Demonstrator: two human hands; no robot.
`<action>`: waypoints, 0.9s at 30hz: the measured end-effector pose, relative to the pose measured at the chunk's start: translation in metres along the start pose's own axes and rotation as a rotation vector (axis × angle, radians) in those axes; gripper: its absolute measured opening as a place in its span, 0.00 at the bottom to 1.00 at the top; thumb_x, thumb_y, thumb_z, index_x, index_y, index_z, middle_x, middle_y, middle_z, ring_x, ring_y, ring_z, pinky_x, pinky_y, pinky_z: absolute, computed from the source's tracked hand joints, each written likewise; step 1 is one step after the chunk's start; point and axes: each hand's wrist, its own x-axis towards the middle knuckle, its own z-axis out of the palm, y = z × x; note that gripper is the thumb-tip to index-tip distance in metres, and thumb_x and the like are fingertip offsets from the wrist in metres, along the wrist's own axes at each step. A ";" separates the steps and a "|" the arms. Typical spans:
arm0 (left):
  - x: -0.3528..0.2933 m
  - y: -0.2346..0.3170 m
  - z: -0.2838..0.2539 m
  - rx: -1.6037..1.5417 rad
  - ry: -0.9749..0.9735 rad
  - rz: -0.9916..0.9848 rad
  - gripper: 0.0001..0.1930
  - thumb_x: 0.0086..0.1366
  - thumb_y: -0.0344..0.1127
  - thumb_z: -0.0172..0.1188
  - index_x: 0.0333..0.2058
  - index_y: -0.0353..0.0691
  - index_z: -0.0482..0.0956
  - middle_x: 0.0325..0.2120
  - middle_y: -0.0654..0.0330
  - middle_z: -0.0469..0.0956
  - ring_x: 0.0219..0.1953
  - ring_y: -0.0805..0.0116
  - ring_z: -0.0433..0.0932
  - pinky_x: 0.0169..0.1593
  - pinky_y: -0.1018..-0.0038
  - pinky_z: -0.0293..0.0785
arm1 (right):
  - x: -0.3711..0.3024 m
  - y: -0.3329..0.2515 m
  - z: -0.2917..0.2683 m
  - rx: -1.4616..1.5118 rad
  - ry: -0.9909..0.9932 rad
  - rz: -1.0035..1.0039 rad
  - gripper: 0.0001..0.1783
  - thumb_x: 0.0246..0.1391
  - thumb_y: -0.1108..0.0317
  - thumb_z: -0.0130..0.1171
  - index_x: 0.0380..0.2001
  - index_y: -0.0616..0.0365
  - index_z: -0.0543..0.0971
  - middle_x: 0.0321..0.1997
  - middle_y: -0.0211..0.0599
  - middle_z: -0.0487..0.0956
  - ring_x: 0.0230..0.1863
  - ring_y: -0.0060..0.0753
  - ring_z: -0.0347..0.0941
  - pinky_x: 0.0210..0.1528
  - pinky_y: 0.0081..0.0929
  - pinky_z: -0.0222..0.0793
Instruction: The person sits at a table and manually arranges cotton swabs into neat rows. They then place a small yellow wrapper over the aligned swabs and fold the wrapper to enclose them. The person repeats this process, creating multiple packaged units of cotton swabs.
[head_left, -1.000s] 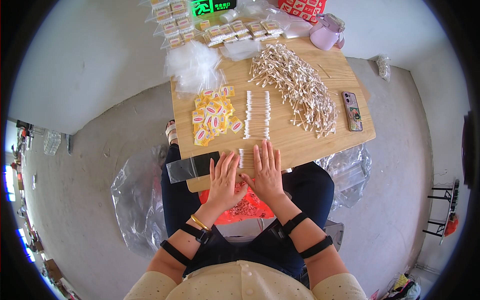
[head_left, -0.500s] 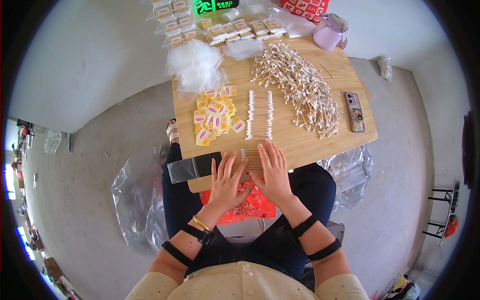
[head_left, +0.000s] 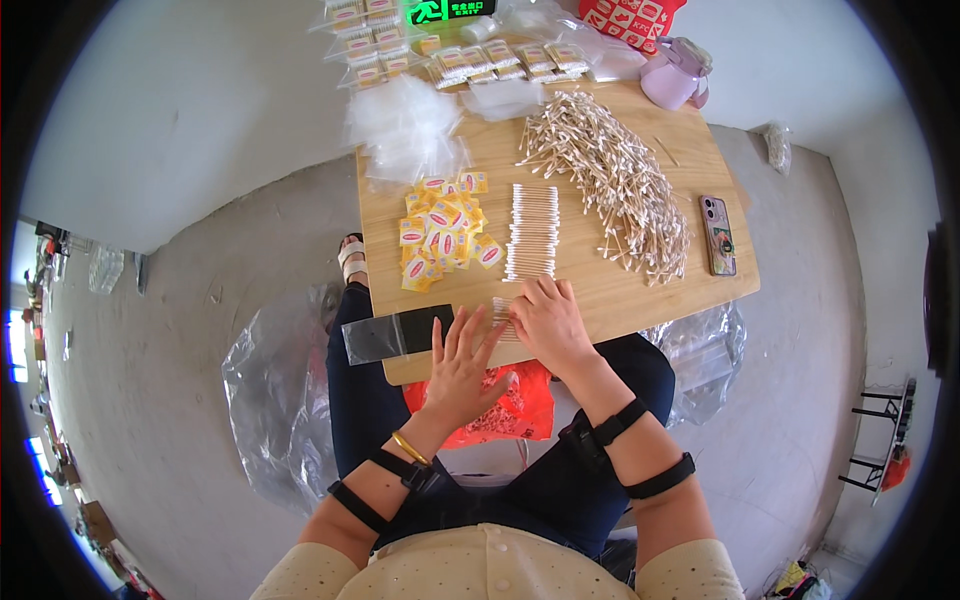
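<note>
A neat row of cotton swabs [head_left: 533, 235] lies at the table's middle, sticks side by side. Just nearer to me, a shorter group of swabs [head_left: 503, 315] is partly hidden by my hands. My right hand [head_left: 552, 322] is closed, with bent fingers pressed together at the right end of this group; the fingertips hide just what they grip. On its left side my left hand [head_left: 462, 370] lies open, fingers spread, the fingertips touching or very close to the sticks. A big loose heap of swabs [head_left: 610, 180] covers the right half. Yellow and white paper labels [head_left: 440, 235] form a pile on the left.
A black strip with a clear sleeve [head_left: 400, 334] lies at the front left. Clear bags [head_left: 400, 125], packed swab bundles [head_left: 505, 62] and a lilac jug [head_left: 675, 75] stand farther back. A phone [head_left: 718, 235] is at the right edge. A red bag [head_left: 520, 405] hangs below the front edge.
My right hand has gone from stretched fingers to bent, closed ones at the nearer swab group. My left hand stays open, moved slightly. The whole view has shifted a little.
</note>
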 end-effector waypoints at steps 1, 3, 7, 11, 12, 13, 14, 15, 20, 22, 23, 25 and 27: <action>-0.001 0.000 0.001 0.000 0.000 -0.001 0.40 0.66 0.57 0.64 0.74 0.54 0.65 0.76 0.49 0.55 0.79 0.41 0.47 0.78 0.35 0.35 | 0.001 0.000 0.000 -0.029 -0.015 -0.018 0.05 0.48 0.69 0.69 0.29 0.52 0.82 0.41 0.30 0.76 0.53 0.36 0.71 0.55 0.38 0.66; -0.001 0.000 0.000 -0.010 -0.001 -0.003 0.40 0.66 0.56 0.65 0.74 0.54 0.65 0.76 0.49 0.54 0.80 0.41 0.47 0.78 0.35 0.35 | 0.002 0.003 0.001 -0.023 0.003 -0.043 0.05 0.49 0.69 0.69 0.30 0.52 0.82 0.41 0.30 0.76 0.53 0.36 0.71 0.56 0.38 0.66; 0.001 0.003 -0.005 -0.080 0.054 -0.006 0.39 0.64 0.49 0.69 0.71 0.50 0.67 0.75 0.50 0.55 0.78 0.43 0.52 0.79 0.37 0.38 | -0.001 0.007 -0.006 0.075 0.027 0.004 0.06 0.50 0.69 0.69 0.31 0.51 0.81 0.42 0.30 0.76 0.52 0.38 0.72 0.55 0.39 0.65; 0.003 -0.006 -0.007 -0.333 0.201 -0.132 0.26 0.64 0.40 0.71 0.60 0.46 0.77 0.67 0.53 0.69 0.67 0.52 0.67 0.73 0.47 0.53 | -0.002 -0.006 -0.026 0.224 0.032 0.077 0.08 0.49 0.69 0.71 0.33 0.49 0.81 0.42 0.30 0.75 0.51 0.40 0.72 0.53 0.41 0.64; 0.007 0.004 -0.018 -0.383 0.224 -0.193 0.21 0.65 0.37 0.71 0.56 0.44 0.80 0.61 0.54 0.75 0.62 0.56 0.72 0.70 0.52 0.60 | -0.004 -0.011 -0.030 0.250 0.037 0.090 0.09 0.48 0.69 0.71 0.33 0.48 0.81 0.42 0.30 0.75 0.51 0.40 0.72 0.53 0.41 0.64; 0.011 0.009 -0.025 -0.433 0.247 -0.255 0.17 0.65 0.35 0.71 0.51 0.42 0.83 0.55 0.55 0.81 0.57 0.60 0.77 0.66 0.57 0.67 | -0.006 -0.016 -0.033 0.276 0.043 0.103 0.10 0.48 0.69 0.72 0.33 0.48 0.81 0.42 0.30 0.75 0.51 0.41 0.72 0.53 0.42 0.64; 0.014 0.008 -0.027 -0.565 0.235 -0.285 0.14 0.66 0.34 0.71 0.48 0.41 0.84 0.50 0.56 0.83 0.52 0.63 0.79 0.62 0.61 0.70 | -0.008 -0.022 -0.035 0.288 0.048 0.099 0.10 0.48 0.69 0.72 0.33 0.48 0.81 0.42 0.30 0.75 0.51 0.41 0.72 0.53 0.42 0.63; 0.016 0.006 -0.028 -0.696 0.222 -0.315 0.11 0.66 0.34 0.71 0.45 0.39 0.85 0.45 0.58 0.85 0.48 0.67 0.81 0.57 0.66 0.73 | -0.010 -0.029 -0.037 0.299 0.053 0.095 0.10 0.47 0.69 0.72 0.33 0.48 0.81 0.42 0.30 0.74 0.51 0.41 0.72 0.53 0.42 0.63; 0.008 0.008 -0.031 -1.100 0.266 -0.400 0.09 0.69 0.35 0.71 0.38 0.34 0.88 0.31 0.62 0.87 0.35 0.77 0.82 0.43 0.76 0.77 | -0.024 -0.059 -0.046 0.524 0.083 0.223 0.07 0.55 0.67 0.71 0.37 0.53 0.83 0.43 0.35 0.81 0.51 0.45 0.76 0.53 0.44 0.65; 0.000 0.007 -0.033 -1.235 0.220 -0.419 0.10 0.70 0.36 0.70 0.39 0.34 0.88 0.33 0.64 0.87 0.36 0.80 0.81 0.43 0.76 0.77 | -0.037 -0.061 -0.042 0.704 -0.021 0.269 0.07 0.57 0.67 0.70 0.36 0.57 0.83 0.39 0.40 0.83 0.45 0.48 0.79 0.50 0.44 0.68; -0.004 0.008 -0.037 -1.162 0.178 -0.412 0.09 0.70 0.36 0.70 0.39 0.34 0.88 0.32 0.63 0.87 0.36 0.79 0.81 0.43 0.76 0.77 | -0.043 -0.062 -0.040 0.793 -0.075 0.292 0.08 0.58 0.66 0.69 0.36 0.59 0.83 0.36 0.42 0.84 0.42 0.49 0.80 0.49 0.44 0.69; -0.015 0.009 -0.048 -1.015 0.096 -0.398 0.09 0.70 0.35 0.70 0.39 0.33 0.88 0.32 0.63 0.87 0.35 0.79 0.81 0.43 0.76 0.77 | -0.054 -0.070 -0.041 0.809 -0.064 0.328 0.09 0.58 0.67 0.69 0.34 0.62 0.82 0.32 0.44 0.83 0.36 0.50 0.79 0.44 0.42 0.72; -0.028 0.011 -0.055 -0.934 0.050 -0.398 0.08 0.70 0.34 0.71 0.38 0.34 0.88 0.31 0.64 0.87 0.35 0.80 0.82 0.44 0.78 0.77 | -0.063 -0.077 -0.043 0.829 -0.084 0.352 0.09 0.58 0.68 0.69 0.33 0.63 0.82 0.30 0.46 0.83 0.32 0.50 0.79 0.40 0.41 0.73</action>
